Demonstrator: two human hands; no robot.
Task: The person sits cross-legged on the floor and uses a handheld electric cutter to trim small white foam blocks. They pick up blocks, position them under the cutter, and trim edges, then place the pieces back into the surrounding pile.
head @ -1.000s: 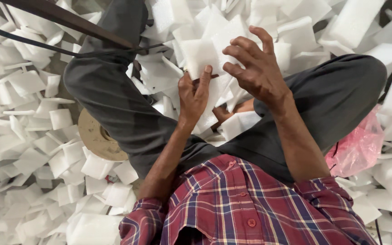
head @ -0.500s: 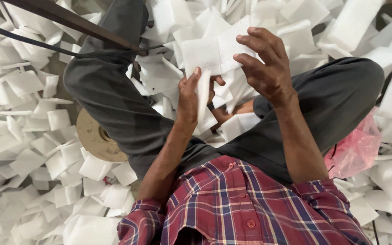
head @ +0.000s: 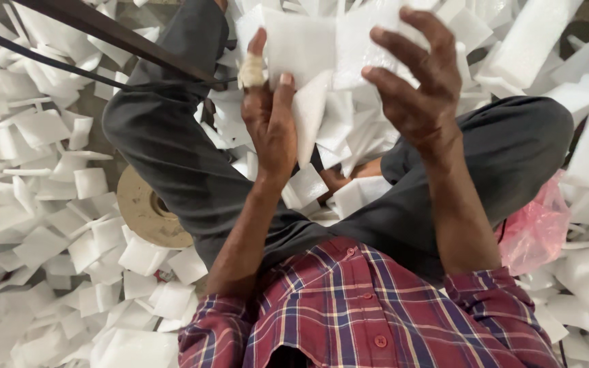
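**Foam sheet held up in both hands, over the lap**

Foam sheet (head: 322,48) is up in front of the person, above the crossed legs (head: 172,157), well clear of the scrap pile (head: 49,225) on the floor. Left hand (head: 270,119) grips its lower left edge, taped finger (head: 252,68) along the side. Right hand (head: 417,82) clamps the right edge, fingers curled over the front.

Judgement: foam is flimsy, so keep both grips near the edges and tension even, else it creases or tears. Loose pieces (head: 349,194) sit in the lap; keep them clear. Pink bag (head: 536,228) at right, brown disc (head: 146,208) at left, both untouched.
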